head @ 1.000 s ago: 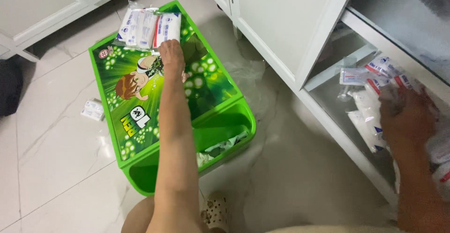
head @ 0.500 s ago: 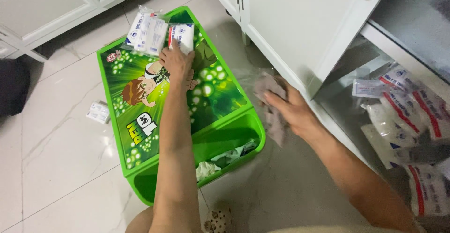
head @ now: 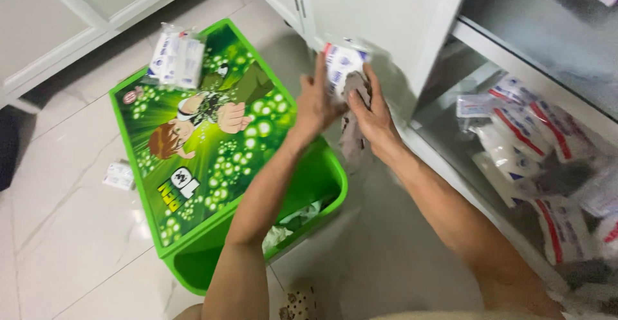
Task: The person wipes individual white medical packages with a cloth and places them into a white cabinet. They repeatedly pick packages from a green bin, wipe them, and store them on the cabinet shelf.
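My left hand [head: 317, 104] and my right hand [head: 371, 111] meet above the right edge of a green plastic box [head: 193, 165] with a cartoon lid. Between them is a white packet with red and blue print [head: 341, 62], gripped by the left hand. The right hand holds a grey cloth [head: 353, 136] that hangs down under the packet. Two more white packets [head: 175, 56] lie on the far end of the green lid.
An open white cabinet [head: 399, 11] stands to the right, its lower shelf holding several white packets [head: 534, 152]. A small packet [head: 119, 175] lies on the tiled floor left of the box. Crumpled wrappers [head: 290, 223] sit in the box's open end.
My left hand lifted a packet off the lid and carried it right. My right hand left the shelf with the grey cloth and rose to meet the packet.
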